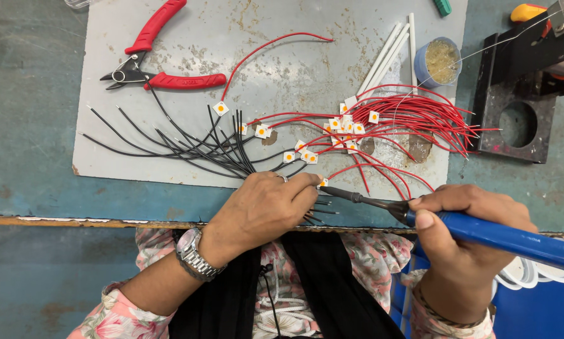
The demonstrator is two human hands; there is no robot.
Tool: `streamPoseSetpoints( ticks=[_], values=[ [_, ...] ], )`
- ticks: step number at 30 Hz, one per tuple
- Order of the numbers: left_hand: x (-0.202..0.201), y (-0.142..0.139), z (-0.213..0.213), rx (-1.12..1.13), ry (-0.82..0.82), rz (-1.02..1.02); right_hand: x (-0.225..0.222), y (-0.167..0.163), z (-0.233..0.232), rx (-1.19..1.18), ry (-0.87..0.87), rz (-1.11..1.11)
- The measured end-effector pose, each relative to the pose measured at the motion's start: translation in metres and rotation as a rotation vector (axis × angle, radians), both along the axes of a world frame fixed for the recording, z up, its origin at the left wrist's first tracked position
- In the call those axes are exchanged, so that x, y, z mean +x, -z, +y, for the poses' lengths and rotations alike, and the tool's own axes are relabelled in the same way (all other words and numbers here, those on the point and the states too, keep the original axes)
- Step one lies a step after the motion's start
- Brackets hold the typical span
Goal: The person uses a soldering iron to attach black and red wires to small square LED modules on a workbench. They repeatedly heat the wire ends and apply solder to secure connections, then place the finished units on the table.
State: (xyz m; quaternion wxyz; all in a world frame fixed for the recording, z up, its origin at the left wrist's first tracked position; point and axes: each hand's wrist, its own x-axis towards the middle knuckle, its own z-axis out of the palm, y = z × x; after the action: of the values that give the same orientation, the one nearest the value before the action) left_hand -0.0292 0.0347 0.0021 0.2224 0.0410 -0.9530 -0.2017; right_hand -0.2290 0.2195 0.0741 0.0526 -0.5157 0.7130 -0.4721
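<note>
My left hand (266,210) pinches a small white square chip with an orange centre (322,183) at the table's front edge, with several black wire ends poking out under its fingers. My right hand (464,235) grips a blue-handled soldering iron (514,240), and the iron's dark tip (332,191) touches the chip held by my left hand. Several more chips with red wires (413,116) and black wires (188,147) lie spread on the grey mat (282,56).
Red-handled cutters (162,63) lie at the mat's top left. White tubes (388,53) and a blue cup of flux (440,61) sit at top right. A black iron stand (514,116) with a solder reel stands to the right. A wristwatch is on my left wrist.
</note>
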Motion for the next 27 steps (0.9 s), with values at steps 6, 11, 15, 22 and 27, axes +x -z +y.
streamPoseSetpoints(
  ticks=[6,11,15,22,27],
  values=[
    [0.001,0.0,0.0,0.012,0.002,0.005,0.002,-0.003,-0.005,0.031,0.009,-0.03],
    [0.001,-0.001,0.0,0.02,0.007,0.001,0.002,-0.004,-0.005,0.069,0.043,-0.016],
    [0.0,0.0,0.0,0.019,0.007,0.004,0.0,-0.003,-0.003,0.017,-0.012,0.002],
    [-0.001,0.0,0.001,0.006,-0.005,0.014,0.001,0.002,0.006,-0.058,0.051,-0.075],
    [0.0,0.002,0.001,0.008,0.014,0.013,-0.004,0.013,0.015,-0.11,0.018,-0.103]
  ],
)
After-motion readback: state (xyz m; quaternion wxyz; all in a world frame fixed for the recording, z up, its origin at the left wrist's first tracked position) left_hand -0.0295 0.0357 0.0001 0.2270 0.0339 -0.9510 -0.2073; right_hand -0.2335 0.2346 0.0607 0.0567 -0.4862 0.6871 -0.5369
